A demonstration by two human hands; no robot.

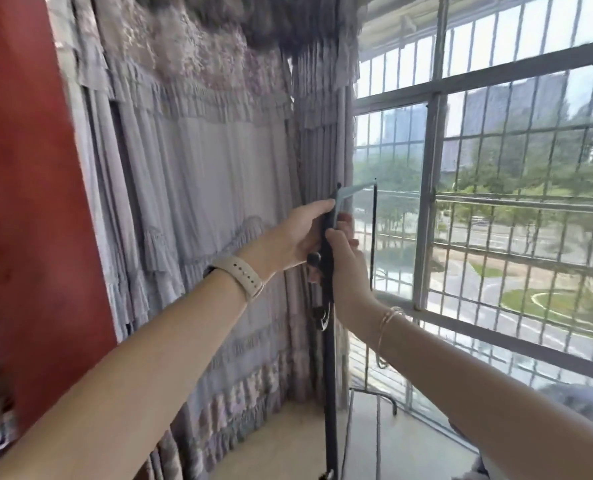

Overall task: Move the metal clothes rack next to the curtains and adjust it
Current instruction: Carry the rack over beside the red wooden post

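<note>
Both my left hand [298, 233] and right hand [345, 268] clamp fingers on the rack [328, 341] upright beside the curtains [201, 168]; its base is cut off.

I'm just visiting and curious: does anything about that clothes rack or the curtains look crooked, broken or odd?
Nothing stands out. Both hands, left and right, grip the rack's dark upright pole, which stands roughly straight beside the curtains. The picture is slightly blurred.
</note>
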